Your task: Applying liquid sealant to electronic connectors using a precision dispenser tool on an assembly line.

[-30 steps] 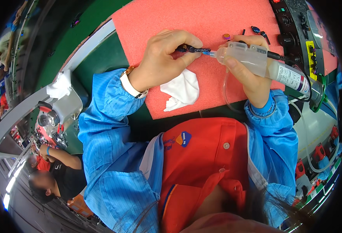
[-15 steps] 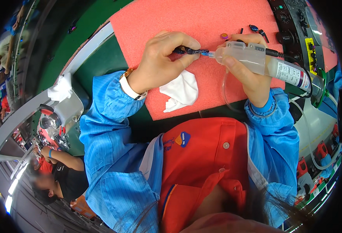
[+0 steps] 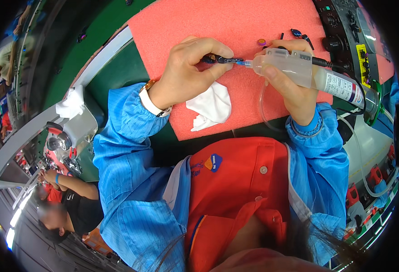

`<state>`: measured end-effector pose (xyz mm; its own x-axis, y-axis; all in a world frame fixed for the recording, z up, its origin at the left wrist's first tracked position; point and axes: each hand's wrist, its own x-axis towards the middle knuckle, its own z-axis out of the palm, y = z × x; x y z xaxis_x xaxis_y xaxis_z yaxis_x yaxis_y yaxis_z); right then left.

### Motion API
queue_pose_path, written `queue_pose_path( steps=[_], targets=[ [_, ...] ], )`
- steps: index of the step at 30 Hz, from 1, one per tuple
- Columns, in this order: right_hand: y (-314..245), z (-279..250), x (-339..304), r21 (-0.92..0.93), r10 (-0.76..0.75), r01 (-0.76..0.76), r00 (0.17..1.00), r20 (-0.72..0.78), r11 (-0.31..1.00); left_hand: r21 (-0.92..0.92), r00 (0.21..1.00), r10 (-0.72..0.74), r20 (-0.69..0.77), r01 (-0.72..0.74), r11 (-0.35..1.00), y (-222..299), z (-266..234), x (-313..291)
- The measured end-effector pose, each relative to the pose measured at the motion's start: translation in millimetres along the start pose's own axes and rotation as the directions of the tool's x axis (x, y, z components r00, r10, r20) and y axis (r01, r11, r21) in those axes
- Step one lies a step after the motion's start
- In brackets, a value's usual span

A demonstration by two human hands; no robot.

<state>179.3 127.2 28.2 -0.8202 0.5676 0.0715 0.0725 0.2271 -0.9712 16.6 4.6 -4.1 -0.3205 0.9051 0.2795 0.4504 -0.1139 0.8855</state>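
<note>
Between the fingertips of my left hand [image 3: 192, 68] is a small glossy black part [image 3: 224, 59]; its exact kind cannot be made out, and my fingers hide some of it. My right hand [image 3: 294, 93] is wrapped round a glue dispenser [image 3: 288, 67] with a translucent body, a labelled syringe barrel behind it and a black cable. The blue dispensing tip [image 3: 245, 63] points left and meets the right end of the black part, or comes very near it. Under both hands lies a pink foam mat [image 3: 254, 27], with a crumpled white cloth [image 3: 212, 106] below the left hand.
Small black parts [image 3: 302, 37] and a purple-and-gold round piece [image 3: 262, 42] lie on the mat's far right. A black control box with knobs [image 3: 331, 43] borders it. A clear hose [image 3: 265, 109] hangs beside my right wrist. To the left are a plastic container [image 3: 82, 120] and a co-worker [image 3: 79, 199].
The dispenser has shifted very slightly to the right and down in my right hand. My left hand and the black part stay put. The co-worker at the left has moved a little.
</note>
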Motion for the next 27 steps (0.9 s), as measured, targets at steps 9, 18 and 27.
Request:
queue_pose_path(
  steps=[9, 18, 27],
  targets=[
    [-1.8, 1.2, 0.7, -0.018, 0.015, -0.015, 1.0, -0.005, 1.0, 0.003, 1.0, -0.004, 0.004, 0.004, 1.0, -0.9, -0.5, -0.1],
    [-1.5, -1.5, 0.3, 0.009, 0.017, -0.016, 0.999, -0.044, 1.0, -0.015, 1.0, -0.028, 0.006, 0.028, 0.999, 0.3, -0.4, -0.6],
    [-7.0, -4.7, -0.9, -0.005, 0.086, -0.086, 0.994, -0.061, 0.996, 0.005, 1.0, -0.009, 0.017, 0.009, 1.0, 0.7, -1.8, -0.1]
  ],
)
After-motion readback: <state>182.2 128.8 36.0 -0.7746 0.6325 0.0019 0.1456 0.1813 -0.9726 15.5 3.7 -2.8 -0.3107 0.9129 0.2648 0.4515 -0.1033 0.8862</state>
